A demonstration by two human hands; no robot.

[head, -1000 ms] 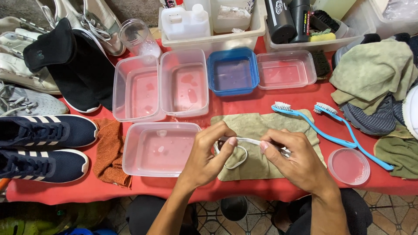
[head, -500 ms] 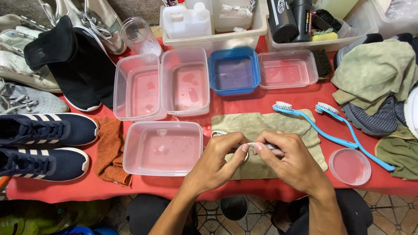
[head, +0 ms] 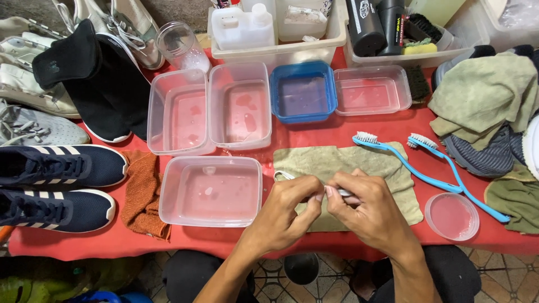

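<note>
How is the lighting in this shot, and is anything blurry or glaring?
Head view: light is soft and even, shadows faint. The clear plastic tubs show only mild sheen, no harsh glare. The left hand and right hand are fairly sharp, pinching a white lace over the green cloth. Straight edges bow slightly toward the frame's borders, a wide-lens effect.

Red table cover [head: 337, 134], two light-blue brushes [head: 410, 168], olive cloth [head: 337, 163], blue tub [head: 303, 92], navy white-striped shoes [head: 56, 165].

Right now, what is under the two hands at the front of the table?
Under the left hand and right hand lies a green cloth on the red table. They pinch a thin white lace; the cloth's middle is hidden.
</note>
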